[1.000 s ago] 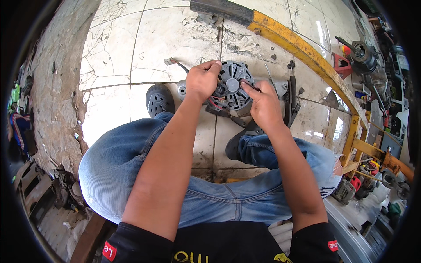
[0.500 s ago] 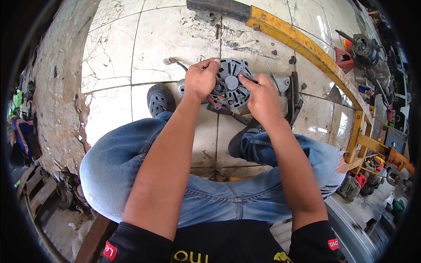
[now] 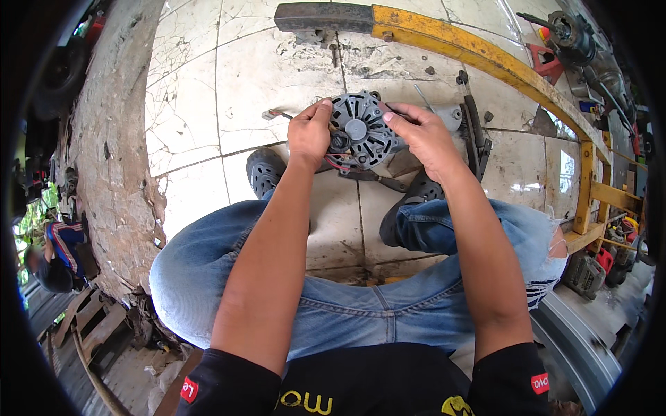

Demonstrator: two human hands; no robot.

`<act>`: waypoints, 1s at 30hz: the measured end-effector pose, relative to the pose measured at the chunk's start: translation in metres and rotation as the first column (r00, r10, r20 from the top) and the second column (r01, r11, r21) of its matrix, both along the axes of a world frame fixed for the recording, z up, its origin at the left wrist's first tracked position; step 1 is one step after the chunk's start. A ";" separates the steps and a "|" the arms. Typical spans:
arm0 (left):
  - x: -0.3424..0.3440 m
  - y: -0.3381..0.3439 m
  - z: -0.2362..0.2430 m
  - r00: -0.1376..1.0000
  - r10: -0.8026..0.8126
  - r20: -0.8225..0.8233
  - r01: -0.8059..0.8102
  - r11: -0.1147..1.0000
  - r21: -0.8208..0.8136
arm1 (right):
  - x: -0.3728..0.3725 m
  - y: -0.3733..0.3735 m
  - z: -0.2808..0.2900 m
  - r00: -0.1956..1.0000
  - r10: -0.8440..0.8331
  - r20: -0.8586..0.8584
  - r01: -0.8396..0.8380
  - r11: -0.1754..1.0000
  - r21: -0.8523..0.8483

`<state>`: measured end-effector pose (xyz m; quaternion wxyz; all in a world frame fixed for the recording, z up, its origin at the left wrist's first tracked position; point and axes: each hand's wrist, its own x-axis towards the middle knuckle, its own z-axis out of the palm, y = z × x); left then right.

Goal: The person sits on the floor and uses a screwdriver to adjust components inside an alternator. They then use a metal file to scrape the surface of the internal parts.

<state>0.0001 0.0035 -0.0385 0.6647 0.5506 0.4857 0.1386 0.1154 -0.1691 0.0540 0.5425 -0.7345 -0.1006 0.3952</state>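
Note:
A round slotted grey metal housing [image 3: 357, 142], like an alternator's end cover, has a dark plug and thin red wire on its left side. My left hand [image 3: 309, 135] grips its left rim, thumb up near the top. My right hand [image 3: 423, 139] is closed on the right rim, thumb at the upper right edge; its other fingers are partly hidden. Beneath lie grey metal parts [image 3: 454, 118] and a dark-handled tool [image 3: 371, 180]. A cable with a connector [image 3: 267, 114] sticks out at the left. Dark long tools [image 3: 472, 118] lie right of my right hand.
A yellow steel frame [image 3: 458, 45] arches over the tiled floor [image 3: 187, 128] and down the right side. A red stand [image 3: 544, 62], machine parts [image 3: 569, 38] and assorted tools crowd the right. A person [image 3: 52, 256] in blue striped trousers is at the far left. My sandalled feet flank the housing.
My right thumb has shifted from over the housing's face to its upper rim. The whole view has shifted, showing more of the other person at the left.

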 end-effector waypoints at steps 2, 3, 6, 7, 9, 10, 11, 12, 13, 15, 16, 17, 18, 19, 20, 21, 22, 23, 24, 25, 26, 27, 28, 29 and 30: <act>0.001 0.000 -0.001 1.000 -0.003 0.001 0.003 1.000 -0.010 | 0.004 -0.005 -0.011 0.999 -0.017 0.043 0.013 0.995 0.097; 0.001 0.001 0.000 1.000 -0.004 -0.001 0.004 1.000 -0.011 | 0.006 -0.004 -0.013 0.997 -0.005 0.072 0.001 0.998 0.058; 0.000 0.002 0.005 1.000 0.007 0.013 -0.006 0.999 -0.036 | 0.011 -0.002 -0.016 0.981 0.052 0.188 -0.043 0.998 -0.054; 0.000 0.001 0.006 1.000 0.006 0.013 -0.006 0.999 -0.034 | 0.011 0.000 -0.015 0.965 0.084 0.247 -0.064 0.994 -0.088; 0.002 -0.001 0.011 1.000 0.008 0.016 -0.008 0.999 -0.032 | 0.009 0.001 -0.019 0.893 0.139 0.428 -0.098 0.988 -0.116; 0.004 -0.002 0.013 1.000 0.009 0.019 -0.009 0.999 -0.039 | 0.006 0.001 -0.027 0.823 0.157 0.545 -0.114 0.987 -0.112; 0.005 -0.004 0.016 1.000 0.010 0.023 -0.009 0.999 -0.047 | 0.005 0.000 -0.033 0.738 0.171 0.653 -0.129 0.985 -0.111; 0.004 -0.004 0.017 1.000 0.018 0.024 -0.016 0.999 -0.052 | 0.003 0.000 -0.033 0.679 0.215 0.702 -0.179 0.976 -0.126; 0.003 -0.003 0.017 1.000 0.014 0.025 -0.013 0.999 -0.044 | 0.002 0.000 -0.033 0.613 0.256 0.748 -0.226 0.963 -0.145; 0.002 -0.002 0.016 1.000 0.008 0.029 -0.007 1.000 -0.030 | -0.001 -0.002 -0.031 0.522 0.336 0.784 -0.280 0.936 -0.214; 0.002 -0.001 0.014 0.999 0.010 0.039 -0.009 1.000 -0.030 | -0.001 -0.004 -0.030 0.502 0.379 0.778 -0.289 0.921 -0.262; 0.002 -0.001 0.013 0.999 0.013 0.050 -0.011 0.999 -0.030 | -0.001 -0.006 -0.027 0.481 0.420 0.770 -0.296 0.904 -0.309; 0.001 0.000 0.010 0.998 0.018 0.061 -0.016 0.999 -0.033 | 0.001 -0.009 -0.023 0.478 0.459 0.749 -0.290 0.887 -0.359; -0.001 0.001 0.007 0.999 0.010 0.049 -0.009 1.000 -0.027 | 0.006 -0.014 -0.017 0.475 0.497 0.726 -0.284 0.868 -0.408; -0.003 0.002 0.004 0.999 0.003 0.036 -0.003 1.000 -0.020 | 0.008 -0.016 -0.014 0.472 0.534 0.702 -0.278 0.845 -0.456; -0.001 0.002 0.004 0.999 -0.010 0.030 0.011 1.000 -0.018 | 0.012 -0.019 -0.014 0.515 0.470 0.717 -0.255 0.882 -0.395; 0.001 0.001 0.005 1.000 -0.012 0.023 0.012 1.000 -0.022 | 0.015 -0.021 -0.015 0.556 0.404 0.726 -0.229 0.915 -0.333; 0.002 0.001 0.005 1.000 -0.013 0.015 0.014 1.000 -0.027 | 0.017 -0.022 -0.015 0.594 0.336 0.731 -0.201 0.942 -0.269; 0.002 0.002 0.006 1.000 -0.014 0.004 0.014 0.999 -0.029 | 0.015 -0.016 -0.010 0.592 0.333 0.734 -0.209 0.943 -0.259; 0.002 0.001 0.007 1.000 -0.017 0.010 0.017 1.000 -0.021 | 0.011 -0.011 -0.010 0.567 0.363 0.740 -0.233 0.932 -0.278; 0.002 0.000 0.008 1.000 -0.019 0.016 0.019 1.000 -0.014 | 0.005 -0.007 -0.010 0.542 0.391 0.744 -0.257 0.920 -0.297; 0.001 0.000 0.009 1.000 -0.019 0.019 0.020 1.000 -0.004 | -0.001 -0.005 -0.012 0.517 0.419 0.747 -0.283 0.907 -0.313; 0.001 0.000 0.008 1.000 -0.019 0.012 0.019 1.000 0.001 | -0.003 -0.006 -0.019 0.423 0.453 0.785 -0.297 0.888 -0.352; 0.002 -0.001 0.008 1.000 -0.018 0.006 0.018 1.000 0.006 | -0.001 -0.009 -0.019 0.416 0.476 0.775 -0.295 0.877 -0.380; 0.003 -0.001 0.010 1.000 -0.016 -0.002 0.016 1.000 0.010 | 0.004 -0.014 -0.019 0.408 0.499 0.764 -0.293 0.865 -0.408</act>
